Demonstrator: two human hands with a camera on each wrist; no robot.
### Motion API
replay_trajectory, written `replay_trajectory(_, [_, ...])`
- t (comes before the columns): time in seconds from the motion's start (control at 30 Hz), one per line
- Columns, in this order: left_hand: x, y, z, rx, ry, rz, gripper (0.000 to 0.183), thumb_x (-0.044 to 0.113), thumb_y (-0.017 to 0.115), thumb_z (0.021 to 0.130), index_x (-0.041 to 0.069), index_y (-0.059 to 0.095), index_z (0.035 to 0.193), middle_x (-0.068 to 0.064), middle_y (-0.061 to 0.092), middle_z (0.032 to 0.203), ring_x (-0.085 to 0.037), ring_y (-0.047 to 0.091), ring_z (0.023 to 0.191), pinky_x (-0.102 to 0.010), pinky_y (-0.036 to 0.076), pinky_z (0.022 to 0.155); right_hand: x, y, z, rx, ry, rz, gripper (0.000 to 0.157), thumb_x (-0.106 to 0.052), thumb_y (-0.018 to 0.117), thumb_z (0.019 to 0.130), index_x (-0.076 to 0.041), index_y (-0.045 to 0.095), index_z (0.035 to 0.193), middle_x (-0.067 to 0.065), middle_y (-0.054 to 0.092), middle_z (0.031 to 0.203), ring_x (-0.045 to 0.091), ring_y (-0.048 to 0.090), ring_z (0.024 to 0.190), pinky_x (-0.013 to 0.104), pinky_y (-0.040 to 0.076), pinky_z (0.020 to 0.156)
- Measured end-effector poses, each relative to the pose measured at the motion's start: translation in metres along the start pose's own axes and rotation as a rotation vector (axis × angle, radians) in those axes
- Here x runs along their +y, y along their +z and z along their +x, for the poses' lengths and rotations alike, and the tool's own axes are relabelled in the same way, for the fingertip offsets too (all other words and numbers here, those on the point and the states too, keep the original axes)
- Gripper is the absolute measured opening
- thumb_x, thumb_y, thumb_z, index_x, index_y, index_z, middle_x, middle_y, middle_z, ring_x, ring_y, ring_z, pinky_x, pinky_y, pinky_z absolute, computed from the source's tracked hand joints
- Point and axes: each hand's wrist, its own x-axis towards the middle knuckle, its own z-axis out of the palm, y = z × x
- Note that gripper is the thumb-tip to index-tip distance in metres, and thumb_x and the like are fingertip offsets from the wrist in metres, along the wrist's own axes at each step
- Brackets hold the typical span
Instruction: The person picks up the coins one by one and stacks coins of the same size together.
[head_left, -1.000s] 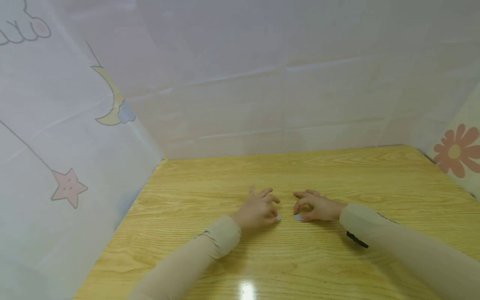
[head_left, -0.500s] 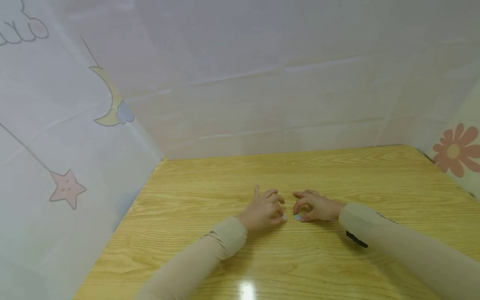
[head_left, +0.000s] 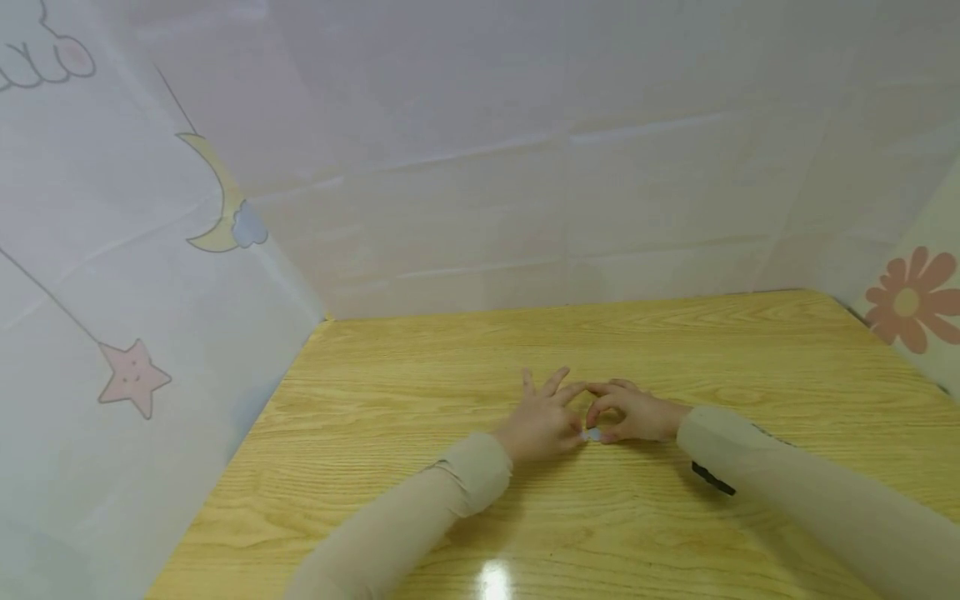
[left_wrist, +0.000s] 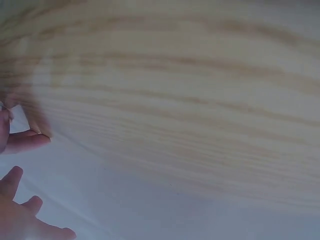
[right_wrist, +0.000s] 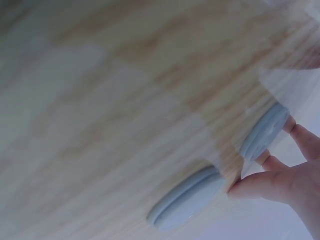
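Note:
In the head view my left hand [head_left: 536, 429] pinches a small whitish piece [head_left: 584, 436] between thumb and forefinger, its other fingers spread. Close beside it, my right hand [head_left: 641, 415] pinches a small pale blue disc [head_left: 596, 434], its forefinger and thumb forming a ring. Fingertips of both hands meet or overlap above the pieces. The right wrist view has one blue-grey round piece [right_wrist: 265, 131] with a grooved rim at the right fingers, and another [right_wrist: 186, 199] by the thumb tip. In the left wrist view the left fingers [left_wrist: 25, 141] sit at the left edge, mostly cut off.
Both hands work low over a yellow wood-grain table [head_left: 450, 358]. A pale wall covering [head_left: 465, 167] stands behind it, with a printed moon and star on the left and a flower on the right. A black strip [head_left: 712, 478] shows under the right sleeve.
My left hand has slid right with its whitish piece until it is beside the right hand, its outer fingers spreading. The right hand has stayed in place with the disc.

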Motion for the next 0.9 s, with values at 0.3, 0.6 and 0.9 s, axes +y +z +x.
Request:
replay_trajectory(0.3, [0.008,0.003,0.006,-0.024,-0.036,0.041,0.025,0.045,0.063,0.093,0.027,0.076,0.104,-0.006,0.040,0.151,-0.039,0.024,0.143,-0.073,0.027,0.098,-0.001,0.000,-0.001,-0.007,0.014,0.011,0.015,-0.021,0.074,0.086,-0.022,0.068,0.099,0.035,0.020,0.151,0.062,0.002,0.134,0.085,-0.001,0.089])
replay_trajectory(0.6, [0.014,0.006,0.009,-0.045,-0.085,0.057,0.029,0.045,0.060,0.095,0.024,0.074,0.108,-0.005,0.039,0.152,-0.037,0.024,0.143,-0.069,0.028,0.101,-0.004,-0.002,-0.002,-0.015,0.024,0.034,0.016,-0.021,0.073,0.088,-0.020,0.069,0.103,0.035,0.018,0.152,0.062,-0.001,0.134,0.084,-0.004,0.090])
replay_trajectory(0.9, [0.019,0.011,0.014,-0.023,-0.126,0.066,0.027,0.046,0.060,0.094,0.026,0.073,0.107,-0.003,0.040,0.151,-0.036,0.027,0.142,-0.069,0.029,0.101,0.000,-0.001,-0.001,-0.011,0.008,0.012,0.015,-0.024,0.073,0.088,-0.020,0.067,0.100,0.035,0.022,0.150,0.062,0.002,0.134,0.085,-0.001,0.089])
